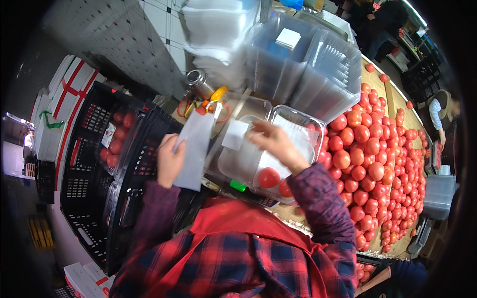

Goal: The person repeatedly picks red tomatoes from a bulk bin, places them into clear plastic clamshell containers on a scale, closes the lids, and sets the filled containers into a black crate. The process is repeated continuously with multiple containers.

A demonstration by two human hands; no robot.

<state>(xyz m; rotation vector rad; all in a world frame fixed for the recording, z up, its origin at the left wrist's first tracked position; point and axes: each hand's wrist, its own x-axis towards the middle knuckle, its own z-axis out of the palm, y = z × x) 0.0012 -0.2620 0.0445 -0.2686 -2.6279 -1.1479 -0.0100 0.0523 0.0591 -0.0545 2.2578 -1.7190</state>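
Observation:
My left hand (pixel 169 160) grips a white paper sheet (pixel 195 152) by its left side, thumb on top. Beside the sheet, an open clear plastic clamshell box (pixel 223 169) lies before me. A white liner with printing (pixel 294 130) covers part of it, and a red tomato (pixel 268 177) sits at its near end, a second one partly behind my right sleeve. My right hand (pixel 275 143) is over the box, fingers bent and blurred. Its fingertips are close to a small white card (pixel 235 135); whether they pinch it is unclear.
Tomatoes (pixel 367 149) are heaped on the table at right. Nested clear boxes (pixel 328 74) and stacked white sheets (pixel 216 29) stand behind. A steel flask (pixel 199 82) and scissors (pixel 183 108) are nearby. At left, a black crate (pixel 85 201) holds packed tomatoes (pixel 120 134). Other people work at right.

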